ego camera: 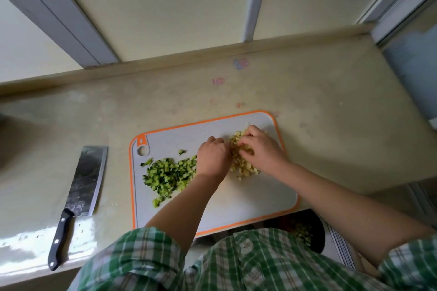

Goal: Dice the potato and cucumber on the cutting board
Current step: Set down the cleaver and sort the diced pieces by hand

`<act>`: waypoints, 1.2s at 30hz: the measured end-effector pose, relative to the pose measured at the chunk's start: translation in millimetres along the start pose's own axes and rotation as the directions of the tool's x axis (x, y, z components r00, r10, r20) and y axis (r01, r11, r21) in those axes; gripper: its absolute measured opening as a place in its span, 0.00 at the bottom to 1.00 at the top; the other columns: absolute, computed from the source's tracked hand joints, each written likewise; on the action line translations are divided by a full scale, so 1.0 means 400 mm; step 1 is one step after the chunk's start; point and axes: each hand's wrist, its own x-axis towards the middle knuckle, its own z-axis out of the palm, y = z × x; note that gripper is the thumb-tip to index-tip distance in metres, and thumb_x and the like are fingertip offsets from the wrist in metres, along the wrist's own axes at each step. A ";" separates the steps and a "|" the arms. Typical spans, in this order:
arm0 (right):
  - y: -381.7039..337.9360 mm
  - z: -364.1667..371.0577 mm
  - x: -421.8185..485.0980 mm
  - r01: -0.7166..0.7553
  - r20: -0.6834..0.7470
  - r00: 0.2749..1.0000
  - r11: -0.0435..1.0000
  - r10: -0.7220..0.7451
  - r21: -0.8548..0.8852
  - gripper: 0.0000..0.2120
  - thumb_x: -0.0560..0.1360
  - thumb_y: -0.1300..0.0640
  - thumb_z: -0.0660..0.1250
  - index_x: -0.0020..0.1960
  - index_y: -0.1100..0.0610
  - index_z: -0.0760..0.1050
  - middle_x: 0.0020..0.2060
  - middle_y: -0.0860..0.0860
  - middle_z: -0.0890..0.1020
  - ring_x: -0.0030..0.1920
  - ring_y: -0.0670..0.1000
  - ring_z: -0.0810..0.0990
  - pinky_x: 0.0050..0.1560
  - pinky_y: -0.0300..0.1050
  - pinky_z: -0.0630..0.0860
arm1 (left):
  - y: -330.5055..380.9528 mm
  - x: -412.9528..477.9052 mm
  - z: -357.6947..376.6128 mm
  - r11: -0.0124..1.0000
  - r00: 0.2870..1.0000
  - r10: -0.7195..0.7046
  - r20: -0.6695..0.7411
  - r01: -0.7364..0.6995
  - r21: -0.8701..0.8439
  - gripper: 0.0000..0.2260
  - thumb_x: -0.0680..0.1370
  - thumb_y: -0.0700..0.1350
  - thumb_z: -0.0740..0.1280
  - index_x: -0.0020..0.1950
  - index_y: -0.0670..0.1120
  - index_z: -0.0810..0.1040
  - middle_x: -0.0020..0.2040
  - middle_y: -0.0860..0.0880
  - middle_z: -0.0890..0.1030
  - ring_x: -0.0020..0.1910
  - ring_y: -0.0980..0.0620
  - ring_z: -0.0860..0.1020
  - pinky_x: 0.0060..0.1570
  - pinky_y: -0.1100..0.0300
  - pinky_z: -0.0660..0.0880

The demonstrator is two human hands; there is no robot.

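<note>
While your hands work at the right end of the cutting board (236,198), the potato (241,168) lies there already cut into small pale yellow cubes, heaped in a loose pile in the middle right of the frame. Your right hand (257,146) sits on top of that pile with its fingers bent down and curled round a clump of the cubes. Your left hand (214,158) is at the pile's left edge, knuckles up and fingers tucked under; their tips are hidden, so you cannot tell whether they hold any pieces.

The cucumber (169,173) is diced too. Its small green cubes, dark skin on many of them, are spread in a wider heap on the left half of the board, just beside your left wrist. A few pieces are scattered above and below the heap.

The board is pale grey with an orange rim and a round hole at its upper left corner. It lies flat on a cream counter (319,125), and its near edge reaches the counter's front.

A knife (82,191) with a broad blade and a black riveted handle rests on the counter at the left of the frame, well apart from the board. Faint pink and blue marks (240,64) show on the counter above the board.

Behind the counter rises a cream wall (165,7) crossed by grey strips. At the lower right, below the counter's edge, a dark bowl (316,224) holds some pale bits. Your green plaid shirt (236,262) fills the bottom of the frame.
</note>
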 end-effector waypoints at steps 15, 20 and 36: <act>-0.054 0.031 0.038 0.132 0.030 0.991 0.956 -0.129 -0.262 0.05 0.65 0.59 0.72 0.38 0.59 0.78 0.39 0.56 0.73 0.39 0.60 0.76 0.32 0.49 0.72 | -0.048 -0.030 -0.008 0.994 0.993 -0.071 -0.096 0.063 -0.091 0.04 0.72 0.43 0.70 0.39 0.43 0.84 0.35 0.44 0.80 0.41 0.41 0.77 0.32 0.55 0.70; -0.079 0.043 0.050 0.090 0.040 0.996 0.925 -0.081 -0.370 0.13 0.56 0.57 0.79 0.32 0.57 0.76 0.34 0.54 0.73 0.35 0.57 0.76 0.30 0.44 0.70 | -0.075 -0.043 -0.012 0.978 0.979 -0.144 -0.141 0.120 -0.170 0.05 0.74 0.44 0.69 0.42 0.44 0.82 0.37 0.45 0.80 0.44 0.43 0.75 0.33 0.51 0.74; -0.091 0.047 0.066 0.086 -0.010 0.996 0.983 -0.089 -0.164 0.02 0.64 0.57 0.70 0.35 0.53 0.77 0.41 0.51 0.75 0.46 0.54 0.75 0.47 0.49 0.70 | -0.192 -0.097 -0.067 0.958 0.955 -0.273 -0.114 0.280 0.056 0.07 0.74 0.43 0.65 0.50 0.47 0.81 0.47 0.47 0.79 0.50 0.44 0.73 0.47 0.54 0.67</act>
